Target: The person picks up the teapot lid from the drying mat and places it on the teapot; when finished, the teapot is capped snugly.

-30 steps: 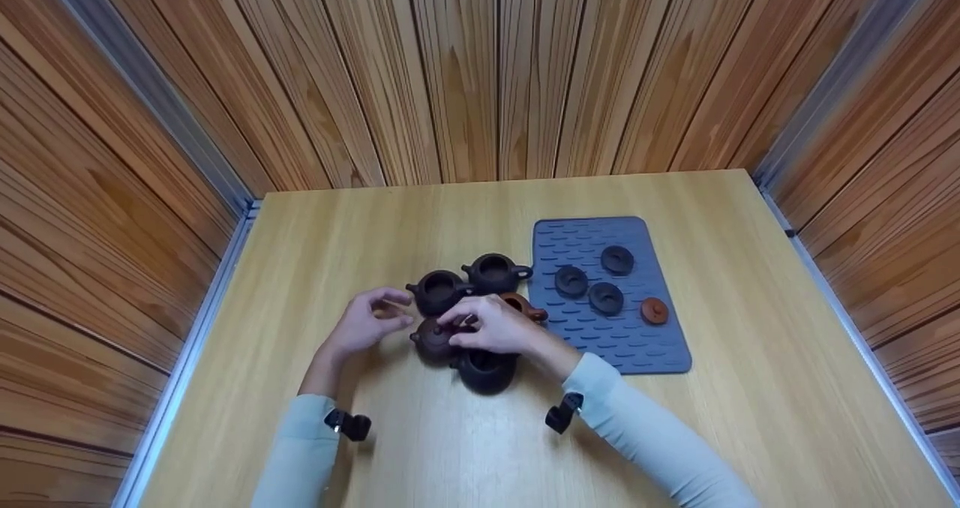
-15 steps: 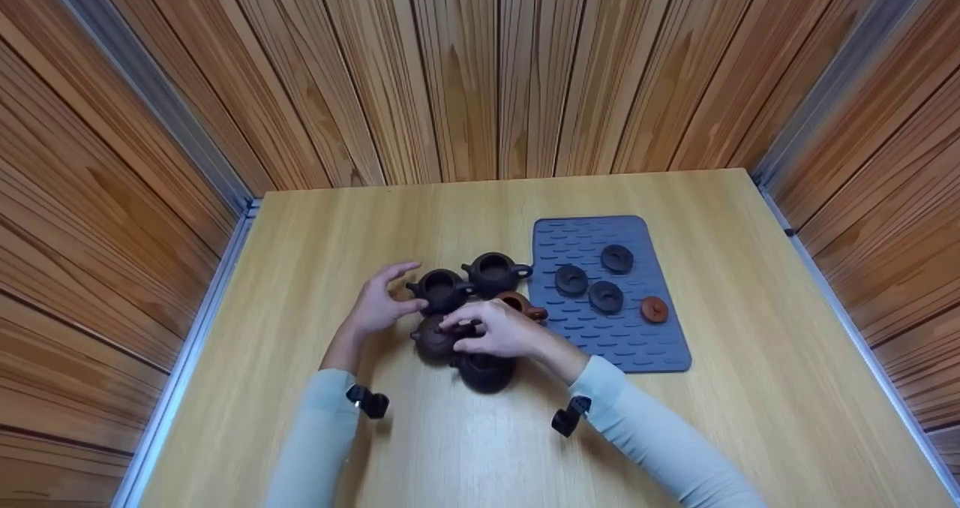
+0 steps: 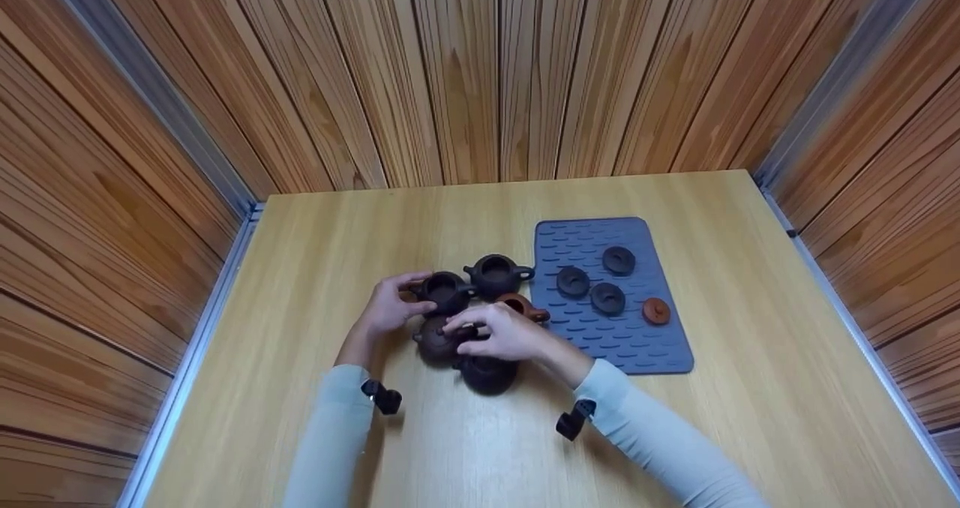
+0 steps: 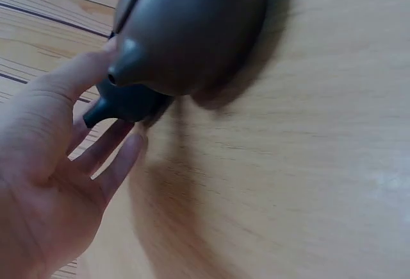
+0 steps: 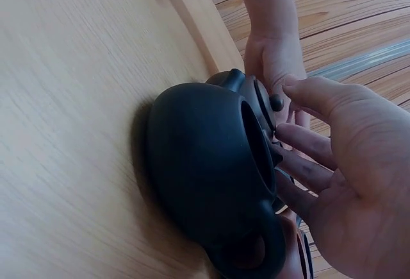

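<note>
A brown teapot (image 3: 433, 345) with its knobbed lid on stands at the near left of a tight cluster. My right hand (image 3: 504, 332) hovers over it with fingers spread; in the right wrist view the thumb and index fingertip lie either side of the lid's knob (image 5: 277, 102), not pinching it. My left hand (image 3: 390, 305) reaches round the spout side of a lidless dark teapot (image 3: 444, 292), thumb and fingers parted along its sides. In the left wrist view those fingers look nearly straight beside its spout (image 4: 99, 111). Below my right hand sits a lidless black teapot (image 3: 487, 377).
Another lidless dark teapot (image 3: 496, 275) stands at the back of the cluster. A reddish teapot (image 3: 529, 309) is partly hidden by the right hand. On the grey mat (image 3: 607, 350) lie several dark lids (image 3: 607, 299) and one reddish lid (image 3: 656, 311).
My left hand has moved right and slightly away from me, from beside the cluster to around the back-left dark teapot. My right hand has drawn slightly right from the brown teapot's lid knob.
</note>
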Demonstrator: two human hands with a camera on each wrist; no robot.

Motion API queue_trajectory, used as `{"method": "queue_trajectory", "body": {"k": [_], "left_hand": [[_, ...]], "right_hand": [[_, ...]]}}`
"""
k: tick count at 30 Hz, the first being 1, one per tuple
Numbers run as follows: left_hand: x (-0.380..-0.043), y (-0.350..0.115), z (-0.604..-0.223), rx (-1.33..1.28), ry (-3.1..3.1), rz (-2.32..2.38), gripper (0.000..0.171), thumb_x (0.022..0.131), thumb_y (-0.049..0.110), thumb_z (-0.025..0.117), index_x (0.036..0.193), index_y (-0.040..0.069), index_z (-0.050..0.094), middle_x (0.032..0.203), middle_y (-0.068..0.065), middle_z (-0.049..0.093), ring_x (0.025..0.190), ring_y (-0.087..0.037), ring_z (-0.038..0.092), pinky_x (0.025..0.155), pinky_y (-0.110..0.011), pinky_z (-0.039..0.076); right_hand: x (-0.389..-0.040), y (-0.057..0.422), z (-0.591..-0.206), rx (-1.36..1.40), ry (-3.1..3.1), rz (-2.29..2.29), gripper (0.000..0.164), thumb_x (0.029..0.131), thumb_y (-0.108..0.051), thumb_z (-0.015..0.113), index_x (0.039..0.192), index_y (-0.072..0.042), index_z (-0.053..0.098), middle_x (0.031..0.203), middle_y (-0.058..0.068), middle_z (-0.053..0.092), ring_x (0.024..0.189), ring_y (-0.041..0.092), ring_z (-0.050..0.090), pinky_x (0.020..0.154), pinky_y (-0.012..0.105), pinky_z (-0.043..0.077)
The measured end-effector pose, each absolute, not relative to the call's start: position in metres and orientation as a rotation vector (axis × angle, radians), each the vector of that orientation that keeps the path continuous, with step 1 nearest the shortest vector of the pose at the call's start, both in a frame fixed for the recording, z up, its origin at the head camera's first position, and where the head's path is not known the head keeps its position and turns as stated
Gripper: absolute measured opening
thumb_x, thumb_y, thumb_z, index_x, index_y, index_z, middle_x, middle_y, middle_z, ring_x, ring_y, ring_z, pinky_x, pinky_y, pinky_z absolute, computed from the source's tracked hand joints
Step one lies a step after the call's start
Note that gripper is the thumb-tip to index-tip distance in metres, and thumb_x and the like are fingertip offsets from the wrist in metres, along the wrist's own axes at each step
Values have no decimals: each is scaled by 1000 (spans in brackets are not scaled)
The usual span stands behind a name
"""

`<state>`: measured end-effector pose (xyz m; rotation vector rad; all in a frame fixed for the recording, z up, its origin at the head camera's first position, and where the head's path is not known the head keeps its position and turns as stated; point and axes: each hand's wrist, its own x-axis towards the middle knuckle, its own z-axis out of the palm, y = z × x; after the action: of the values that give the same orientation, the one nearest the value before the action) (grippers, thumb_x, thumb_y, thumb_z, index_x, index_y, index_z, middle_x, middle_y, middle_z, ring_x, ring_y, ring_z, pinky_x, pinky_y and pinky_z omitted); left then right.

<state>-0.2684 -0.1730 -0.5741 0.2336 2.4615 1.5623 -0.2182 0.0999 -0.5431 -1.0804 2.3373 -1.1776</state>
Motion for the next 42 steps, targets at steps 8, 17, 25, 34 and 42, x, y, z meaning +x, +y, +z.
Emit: {"method": "queue_trajectory", "body": {"k": [8,17,25,34,42], "left_hand": [[-269,-173,-578,187,2434,1582,55,100,3,84,153,8,69,154,-21,70,138,-39,69,118,-46,56],[-269,-176,-582,175,2422,1598,57,99,3,85,153,8,68,149,-20,73,137,-37,70,113,-37,55],[-269,-177,-581,178,2423,1602,57,98,3,86,152,9,69,149,-20,73,138,-36,68,116,-38,54],[-270,-177,-582,212,2415,1617,56,99,2,85,152,5,68,150,-22,72,139,-39,67,124,-52,50],[-270,-177,-581,227,2416,1628,56,98,2,85,151,5,68,149,-23,72,139,-40,67,125,-52,50]], "right_hand": [[-219,108,-543,-1164,2394,-1183,33,104,-13,80,136,-7,80,145,15,79,141,36,72,121,49,57],[-222,131,-538,-1215,2427,-1312,29,100,-5,82,129,0,80,135,19,82,133,40,76,121,48,56],[-230,163,-531,-1119,2451,-1386,29,102,-4,80,131,2,79,139,25,79,134,43,74,118,51,58],[-237,201,-527,-887,2513,-1386,35,106,-13,79,138,-1,77,151,21,74,145,42,68,122,61,54],[-247,228,-533,-746,2614,-1429,33,102,-7,82,136,-6,80,147,19,77,147,42,66,129,61,45]]}}
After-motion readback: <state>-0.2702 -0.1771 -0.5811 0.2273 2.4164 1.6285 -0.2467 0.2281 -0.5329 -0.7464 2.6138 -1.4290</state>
